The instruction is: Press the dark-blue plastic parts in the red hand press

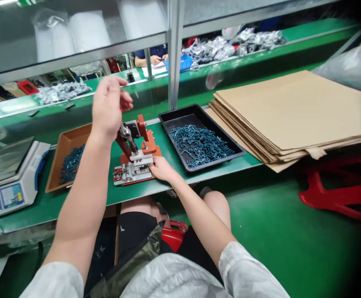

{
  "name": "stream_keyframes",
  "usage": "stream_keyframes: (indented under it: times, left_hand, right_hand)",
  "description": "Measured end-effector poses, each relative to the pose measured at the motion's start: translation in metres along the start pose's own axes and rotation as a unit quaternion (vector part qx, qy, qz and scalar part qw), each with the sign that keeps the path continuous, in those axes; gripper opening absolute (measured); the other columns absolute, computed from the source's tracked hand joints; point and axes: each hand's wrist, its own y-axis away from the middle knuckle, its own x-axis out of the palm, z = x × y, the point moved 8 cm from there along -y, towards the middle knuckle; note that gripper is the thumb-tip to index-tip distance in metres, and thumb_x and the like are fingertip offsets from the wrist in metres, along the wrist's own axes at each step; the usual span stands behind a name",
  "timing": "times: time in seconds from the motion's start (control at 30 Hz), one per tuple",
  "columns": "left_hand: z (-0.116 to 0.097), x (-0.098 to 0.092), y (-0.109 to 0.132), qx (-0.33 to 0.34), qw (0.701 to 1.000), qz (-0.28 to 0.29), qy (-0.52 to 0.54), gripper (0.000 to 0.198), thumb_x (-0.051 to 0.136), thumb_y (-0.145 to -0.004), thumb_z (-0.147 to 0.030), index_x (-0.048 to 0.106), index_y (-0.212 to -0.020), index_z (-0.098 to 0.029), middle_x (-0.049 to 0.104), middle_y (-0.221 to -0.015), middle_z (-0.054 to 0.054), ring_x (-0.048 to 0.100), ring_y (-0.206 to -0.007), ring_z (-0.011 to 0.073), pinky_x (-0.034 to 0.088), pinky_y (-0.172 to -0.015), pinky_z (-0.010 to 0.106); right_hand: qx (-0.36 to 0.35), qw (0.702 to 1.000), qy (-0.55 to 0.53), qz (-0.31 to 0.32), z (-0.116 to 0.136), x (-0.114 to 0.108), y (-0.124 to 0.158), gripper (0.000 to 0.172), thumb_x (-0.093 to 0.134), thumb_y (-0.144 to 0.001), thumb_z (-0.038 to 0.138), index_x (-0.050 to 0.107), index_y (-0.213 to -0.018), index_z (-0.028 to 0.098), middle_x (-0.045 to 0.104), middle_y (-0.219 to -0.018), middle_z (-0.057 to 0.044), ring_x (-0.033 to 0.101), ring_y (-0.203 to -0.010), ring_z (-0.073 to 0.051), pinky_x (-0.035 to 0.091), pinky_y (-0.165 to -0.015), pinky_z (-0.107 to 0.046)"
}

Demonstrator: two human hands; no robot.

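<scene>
**Your left hand (106,103) is up high and your right hand (162,169) is down low at the little press (141,156)**

From the head view, the orange and silver press stands on the green table (118,195), right in front of you. Your left hand is at the top of its lever (125,133). Those fingers are bent, but I cannot tell if they grip it tight. Your right hand is by the silver front part, at its right side. The fingertips are partly hidden, so I cannot tell if they pinch anything.

A brown tray (70,138) with small blue bits (69,166) is to the left of the press, partly behind your left arm. A black tray (179,119) is to the right, with a big heap of thin blue bits (200,145). A scale (28,178) sits at the far left. Flat brown cardboard (292,111) is piled up on the right. Across from you, another person (158,53) sits near a blue basket (182,63).
</scene>
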Motion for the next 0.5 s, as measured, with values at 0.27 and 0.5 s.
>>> stream_keyframes:
  times: [0.27, 0.5]
  left_hand:
    - [0.035, -0.051, 0.113, 0.027, 0.983, -0.119, -0.138, 0.040, 0.047, -0.100, -0.043, 0.053, -0.134, -0.023, 0.063, -0.128, 0.009, 0.061, -0.120, 0.0200, 0.048, -0.107, 0.039]
    - [0.162, -0.062, 0.214, -0.215, 0.949, 0.064, -0.220, 0.048, 0.065, -0.083, -0.043, 0.066, -0.123, -0.016, 0.068, -0.128, 0.016, 0.062, -0.122, 0.0325, 0.046, -0.110, 0.050]
  right_hand:
    - [-0.043, 0.998, 0.019, -0.039, 0.000, 0.004, 0.006, 0.026, 0.050, -0.088, 0.009, 0.070, -0.103, 0.017, 0.070, -0.108, -0.009, 0.064, -0.105, -0.021, 0.048, -0.095, -0.031]
    - [-0.107, 0.992, -0.022, -0.056, 0.013, -0.001, 0.013, 0.037, 0.049, -0.090, 0.010, 0.067, -0.120, 0.021, 0.061, -0.130, -0.009, 0.052, -0.129, -0.022, 0.041, -0.113, -0.038]
